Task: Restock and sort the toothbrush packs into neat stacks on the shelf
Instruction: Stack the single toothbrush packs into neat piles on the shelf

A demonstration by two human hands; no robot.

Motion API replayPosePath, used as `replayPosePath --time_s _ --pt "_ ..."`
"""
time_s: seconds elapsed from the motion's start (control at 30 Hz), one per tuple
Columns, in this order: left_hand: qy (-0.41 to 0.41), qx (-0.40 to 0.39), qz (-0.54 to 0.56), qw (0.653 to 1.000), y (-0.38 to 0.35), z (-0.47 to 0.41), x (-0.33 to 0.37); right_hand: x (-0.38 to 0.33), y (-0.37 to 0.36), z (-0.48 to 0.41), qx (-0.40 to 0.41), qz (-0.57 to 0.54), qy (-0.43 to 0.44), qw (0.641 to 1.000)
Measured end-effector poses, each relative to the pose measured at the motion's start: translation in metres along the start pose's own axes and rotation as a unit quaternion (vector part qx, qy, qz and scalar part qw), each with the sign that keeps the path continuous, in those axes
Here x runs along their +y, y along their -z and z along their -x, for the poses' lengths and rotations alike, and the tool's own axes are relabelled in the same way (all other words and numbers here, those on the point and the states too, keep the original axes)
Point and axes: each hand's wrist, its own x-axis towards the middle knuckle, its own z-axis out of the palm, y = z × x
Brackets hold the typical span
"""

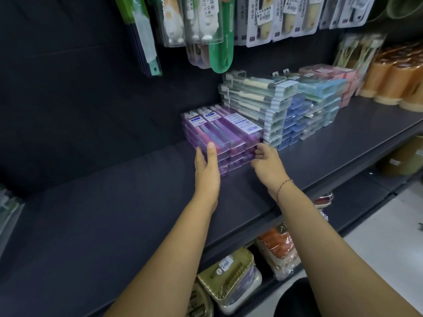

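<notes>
- Purple toothbrush packs (225, 131) are piled in one stack on the dark shelf (103, 220), close to its back wall, as seen from the head view.
- The left hand (207, 167) is laid with straight fingers against the near left side of this stack; its grip is wide and nothing is held in it.
- The right hand (267, 164) is placed at the near right corner of the same stack, with the fingers curled toward the pack ends; whether a pack is pinched in this grip or only touched cannot be told.
- A thin red string (283, 186) is worn on the right wrist.
- Just beside the purple stack, on its right, a higher stack of grey-striped packs (258, 106) is seen, then blue packs (295, 121) and light-blue packs (325, 90).
- Hanging packs (206, 30) are seen above the stacks.
- Orange rolls (393, 81) are stood at the far right of the shelf.
</notes>
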Motion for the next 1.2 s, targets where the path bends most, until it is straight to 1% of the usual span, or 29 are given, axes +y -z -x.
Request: replayPosePath --time_s 0.07,0.13,0.17,0.2,0.27,0.3,0.37,0.43,0.57,0.67,0.83,0.97,1.2 --pt "0.002 0.007 0.009 1.0 0.003 -0.001 0.0 0.0 -0.001 0.0 -0.008 -0.011 -0.006 1.0" --pt "0.007 0.01 0.028 1.0 0.008 -0.003 0.002 -0.004 -0.001 0.003 0.0 -0.071 -0.012 0.997" --pt "0.014 0.01 0.038 0.999 0.011 -0.006 0.002 -0.007 0.0 0.002 0.009 -0.119 -0.022 0.993" --pt "0.027 0.009 0.045 0.999 0.014 -0.011 -0.001 -0.009 0.0 0.0 0.01 -0.176 -0.032 0.984" --pt "0.051 0.006 0.066 0.997 0.018 -0.026 -0.011 -0.011 0.002 -0.006 -0.023 -0.286 -0.05 0.957" --pt "0.063 0.001 0.074 0.995 0.019 -0.025 -0.005 -0.014 0.002 -0.01 -0.051 -0.319 -0.062 0.944" --pt "0.076 -0.005 0.106 0.991 0.019 -0.018 0.02 -0.017 0.006 -0.026 -0.101 -0.306 -0.078 0.943" --pt "0.109 -0.013 0.139 0.984 0.02 -0.027 0.029 -0.026 0.008 -0.042 -0.14 -0.276 -0.081 0.948" --pt "0.13 -0.042 0.153 0.979 0.023 -0.039 0.038 -0.043 0.006 -0.061 -0.178 -0.265 -0.095 0.943" --pt "0.134 -0.045 0.137 0.98 0.025 -0.04 0.039 -0.048 0.0 -0.063 -0.203 -0.221 -0.107 0.948" --pt "0.128 -0.048 0.137 0.981 0.047 -0.024 0.04 -0.048 -0.014 -0.043 -0.224 -0.24 -0.12 0.937" --pt "0.109 -0.043 0.132 0.984 0.088 0.0 0.042 -0.059 -0.041 -0.006 -0.257 -0.256 -0.129 0.923" --pt "0.097 0.026 0.123 0.987 0.203 0.051 0.048 -0.087 -0.138 0.067 -0.33 -0.284 -0.121 0.892"
